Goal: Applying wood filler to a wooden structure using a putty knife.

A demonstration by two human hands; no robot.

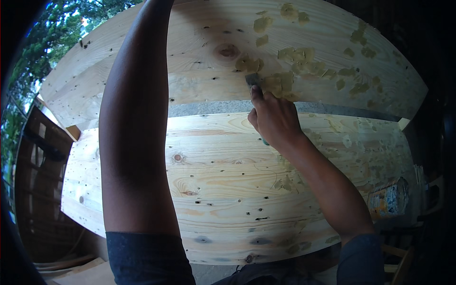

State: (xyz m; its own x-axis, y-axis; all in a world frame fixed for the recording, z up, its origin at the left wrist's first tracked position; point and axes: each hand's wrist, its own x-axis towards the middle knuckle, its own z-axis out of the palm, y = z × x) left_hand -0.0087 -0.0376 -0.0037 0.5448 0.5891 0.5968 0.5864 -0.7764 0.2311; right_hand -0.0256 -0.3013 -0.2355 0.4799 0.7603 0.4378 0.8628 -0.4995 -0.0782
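Observation:
My right hand (278, 115) grips a putty knife (252, 80), with the index finger laid along its metal blade. A bit of green handle shows under the palm. The blade rests on the far pine panel (199, 87), at the left edge of a tan filler patch (276, 84). More filler patches spread over that panel's right half, while dark holes and knots dot its left. Closer to me lies a second pine panel (213, 171), with filler mostly on its right side. My left arm (137, 124) reaches across both panels; its hand is beyond the top edge, out of view.
Between the panels runs a gap with grey floor (217, 107) showing. A smeared can (388, 199) sits at the near panel's right end. Wooden blocks (73, 132) stand at the gap's ends. A wooden chair-like frame (400, 262) is at lower right, trees at upper left.

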